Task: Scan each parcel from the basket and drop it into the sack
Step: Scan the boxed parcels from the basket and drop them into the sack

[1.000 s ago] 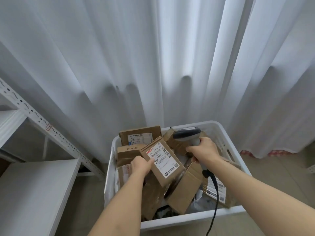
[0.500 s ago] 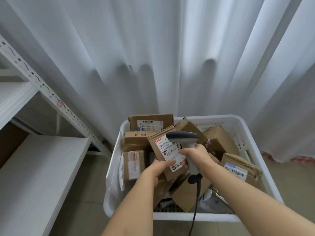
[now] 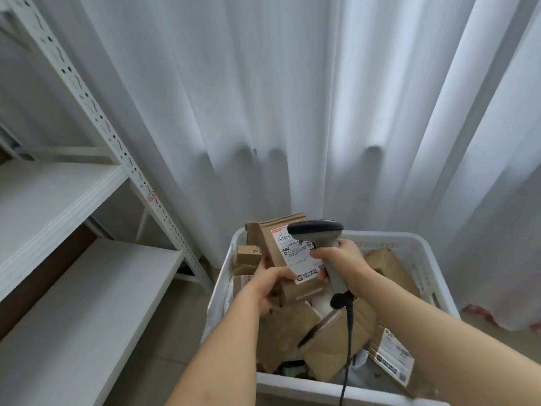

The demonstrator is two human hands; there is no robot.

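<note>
A white plastic basket (image 3: 415,244) holds several brown cardboard parcels. My left hand (image 3: 265,285) grips one brown parcel (image 3: 281,244) by its lower left corner and holds it upright above the basket, its white label facing me. My right hand (image 3: 339,260) grips the handle of a grey barcode scanner (image 3: 317,230), whose dark head sits right over the label's top. The scanner's black cable (image 3: 347,356) hangs down across the basket. No sack is in view.
A white metal shelving rack (image 3: 76,218) stands at the left with bare shelves. White curtains (image 3: 292,98) hang behind the basket. Tan floor shows between the rack and the basket.
My left hand has lifted the labelled parcel higher and more upright. My right hand has brought the scanner left over its label. The view has shifted left.
</note>
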